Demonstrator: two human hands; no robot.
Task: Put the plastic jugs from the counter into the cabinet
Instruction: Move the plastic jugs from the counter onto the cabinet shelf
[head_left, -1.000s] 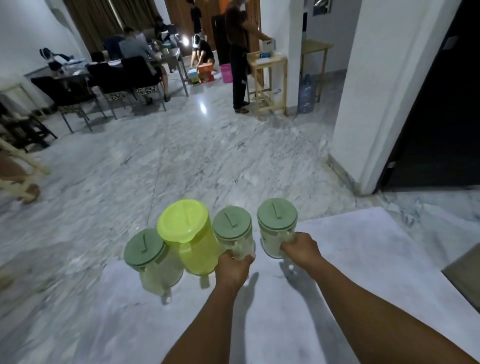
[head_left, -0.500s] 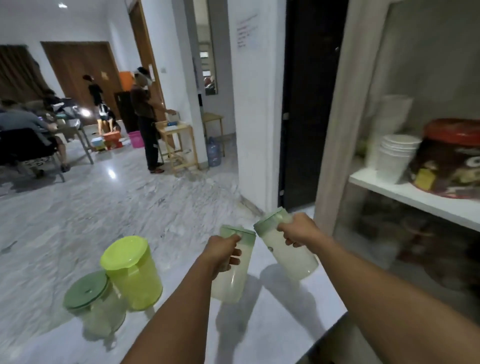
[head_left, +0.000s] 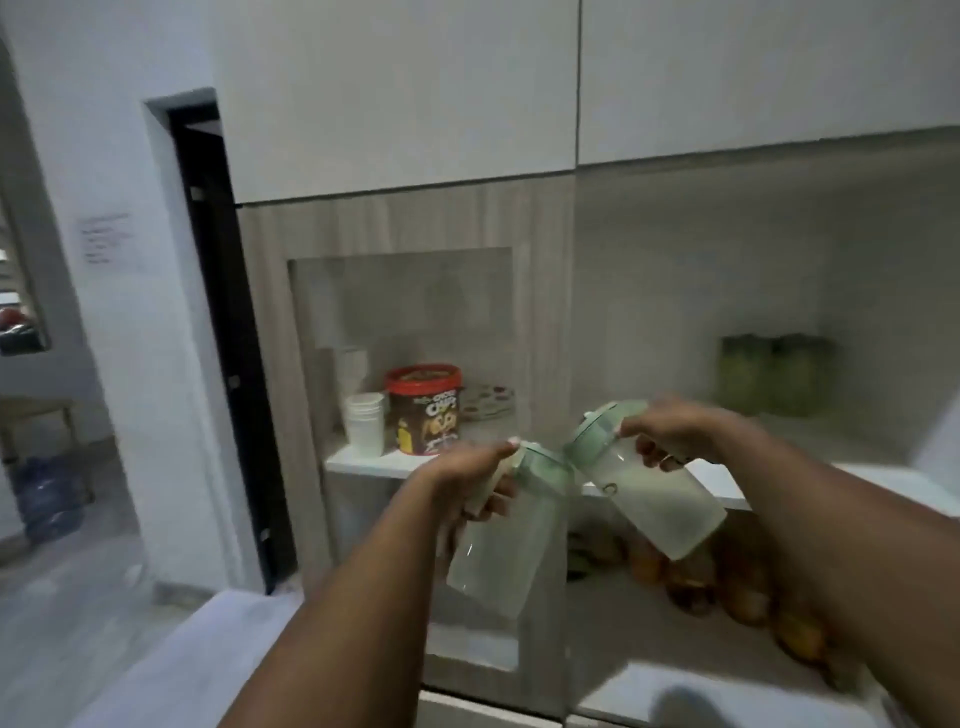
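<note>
I hold two clear plastic jugs with pale green lids in the air, both tilted, in front of the cabinet. My left hand (head_left: 470, 480) grips the left jug (head_left: 506, 551) by its handle. The right jug (head_left: 662, 501) hangs from my right hand (head_left: 675, 431), level with the cabinet's white shelf (head_left: 358, 461). The two lids nearly touch. The cabinet stands open on the right side; on the left its glass door (head_left: 400, 312) is shut. Further green jugs (head_left: 769, 379) stand blurred at the back right of the shelf.
On the shelf behind the glass stand a stack of white cups (head_left: 365, 423) and a red-lidded cereal tub (head_left: 423, 408). Orange fruit (head_left: 743, 597) lies on the lower level. The white counter (head_left: 208, 660) runs under my arms. A dark doorway (head_left: 218, 312) and a water bottle (head_left: 47, 493) lie left.
My view has swung right from the room and counter to face the cabinet. Both jugs have risen and moved toward the shelf. The jugs left on the counter are out of view.
</note>
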